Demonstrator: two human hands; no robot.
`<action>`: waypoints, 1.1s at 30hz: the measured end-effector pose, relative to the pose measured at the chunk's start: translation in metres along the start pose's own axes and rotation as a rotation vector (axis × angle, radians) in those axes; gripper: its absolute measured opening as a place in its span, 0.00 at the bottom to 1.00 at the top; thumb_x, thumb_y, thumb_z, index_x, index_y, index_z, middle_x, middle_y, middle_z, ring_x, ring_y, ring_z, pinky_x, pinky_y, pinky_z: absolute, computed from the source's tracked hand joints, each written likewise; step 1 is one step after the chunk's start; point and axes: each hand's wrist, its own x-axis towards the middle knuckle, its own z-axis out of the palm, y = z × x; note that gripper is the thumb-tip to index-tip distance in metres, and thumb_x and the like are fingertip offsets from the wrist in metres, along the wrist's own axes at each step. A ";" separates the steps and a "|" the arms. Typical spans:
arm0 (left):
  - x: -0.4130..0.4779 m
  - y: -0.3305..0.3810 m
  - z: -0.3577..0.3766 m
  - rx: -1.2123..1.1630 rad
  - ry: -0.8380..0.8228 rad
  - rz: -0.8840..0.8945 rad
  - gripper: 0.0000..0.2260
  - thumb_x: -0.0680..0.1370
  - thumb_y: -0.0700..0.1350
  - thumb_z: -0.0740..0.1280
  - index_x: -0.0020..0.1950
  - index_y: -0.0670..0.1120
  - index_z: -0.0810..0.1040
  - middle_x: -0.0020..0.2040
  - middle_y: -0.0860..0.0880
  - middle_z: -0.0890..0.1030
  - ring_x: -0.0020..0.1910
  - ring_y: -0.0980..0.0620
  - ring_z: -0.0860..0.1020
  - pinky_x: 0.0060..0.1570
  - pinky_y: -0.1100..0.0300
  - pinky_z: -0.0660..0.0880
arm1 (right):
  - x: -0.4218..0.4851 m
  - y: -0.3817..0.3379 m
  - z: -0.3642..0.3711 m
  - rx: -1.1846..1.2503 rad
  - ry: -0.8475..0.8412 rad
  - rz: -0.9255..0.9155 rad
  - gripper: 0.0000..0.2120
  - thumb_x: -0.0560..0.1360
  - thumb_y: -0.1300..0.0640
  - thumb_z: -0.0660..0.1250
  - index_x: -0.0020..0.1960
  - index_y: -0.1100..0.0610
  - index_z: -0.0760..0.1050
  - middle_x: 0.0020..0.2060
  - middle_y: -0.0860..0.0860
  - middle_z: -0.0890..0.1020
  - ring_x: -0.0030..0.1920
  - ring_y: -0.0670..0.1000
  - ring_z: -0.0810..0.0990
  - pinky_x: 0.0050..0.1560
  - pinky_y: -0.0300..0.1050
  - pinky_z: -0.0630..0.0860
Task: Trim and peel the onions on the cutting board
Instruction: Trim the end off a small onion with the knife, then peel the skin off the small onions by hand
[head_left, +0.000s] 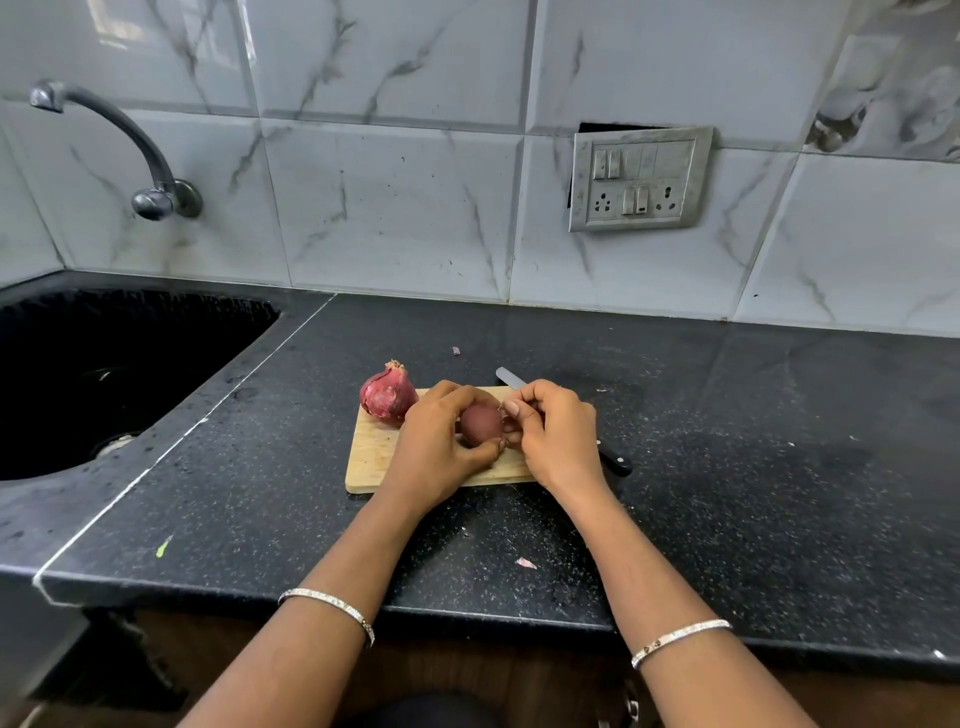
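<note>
Two forearms, each wearing a silver bangle (332, 608), are reaching forward over the black speckled countertop (727, 467). Above the wooden cutting board (374, 457), the left hand (441, 441) is cupping a small red onion (480, 423), fingers curled over its top and thumb under its near side. Touching that onion's right side, the right hand (550, 436) is pinching a scrap of papery skin between its fingertips (511, 409). A second, unpeeled onion (387, 392) is sitting on the board's far left corner, just beside the left hand. A knife (613, 460) is lying behind the right hand, blade tip pointing toward the wall. A dark sink (104, 374) is sitting at left under a tap (130, 150).
</note>
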 end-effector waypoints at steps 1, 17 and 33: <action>0.000 0.000 0.000 0.004 -0.002 -0.008 0.18 0.68 0.44 0.81 0.56 0.49 0.84 0.51 0.51 0.80 0.49 0.53 0.79 0.54 0.59 0.77 | 0.000 0.000 -0.001 0.034 0.010 0.003 0.07 0.80 0.59 0.68 0.44 0.54 0.81 0.41 0.52 0.86 0.44 0.54 0.86 0.49 0.55 0.82; -0.001 -0.005 0.001 -0.107 0.029 -0.079 0.18 0.73 0.47 0.79 0.59 0.49 0.78 0.52 0.58 0.82 0.50 0.60 0.79 0.51 0.60 0.76 | -0.008 -0.011 -0.027 -0.394 0.222 -0.104 0.15 0.75 0.64 0.67 0.59 0.54 0.83 0.54 0.51 0.84 0.57 0.55 0.77 0.60 0.54 0.74; -0.004 -0.006 -0.005 -0.038 0.011 -0.121 0.19 0.73 0.48 0.79 0.59 0.49 0.75 0.55 0.53 0.78 0.53 0.55 0.77 0.55 0.60 0.74 | -0.018 -0.002 -0.038 -0.656 0.173 0.097 0.09 0.82 0.54 0.64 0.60 0.57 0.72 0.51 0.54 0.83 0.51 0.56 0.82 0.46 0.51 0.73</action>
